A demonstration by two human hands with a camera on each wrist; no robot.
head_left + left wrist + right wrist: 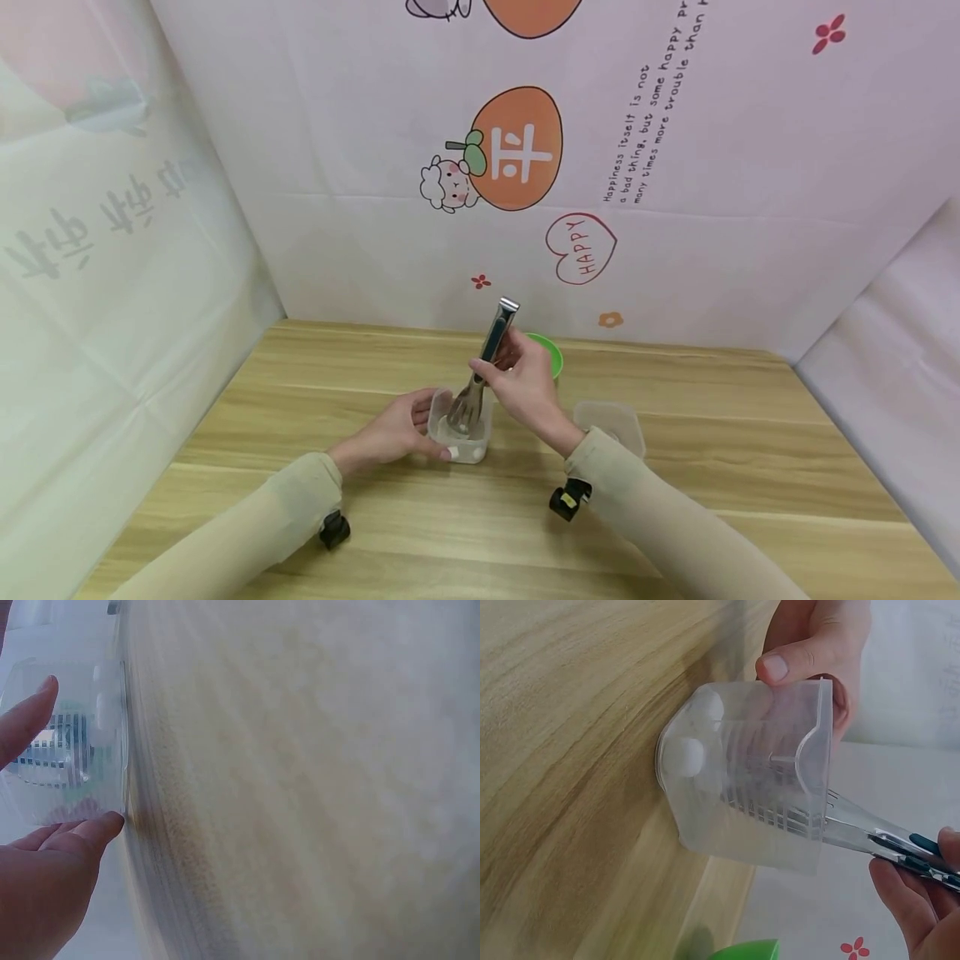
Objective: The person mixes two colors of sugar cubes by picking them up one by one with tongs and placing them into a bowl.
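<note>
A clear plastic container (472,451) stands on the wooden table with several small white balls (683,757) at its bottom. My left hand (393,429) holds it from the left side, thumb toward the front and fingers behind. My right hand (527,383) grips metal tongs (495,333) with dark handle insets, fingers and thumb around the handle. The slotted heads of the tongs (772,810) reach down inside the container, tilted, above the balls. In the left wrist view the tongs' slots show through the container wall.
A green bowl (553,354) sits behind my right hand near the wall. To the right, partly behind my right wrist, lies a clear plastic lid or shallow box (617,421). A printed cloth (375,250) hangs at the back of the wooden table (697,483).
</note>
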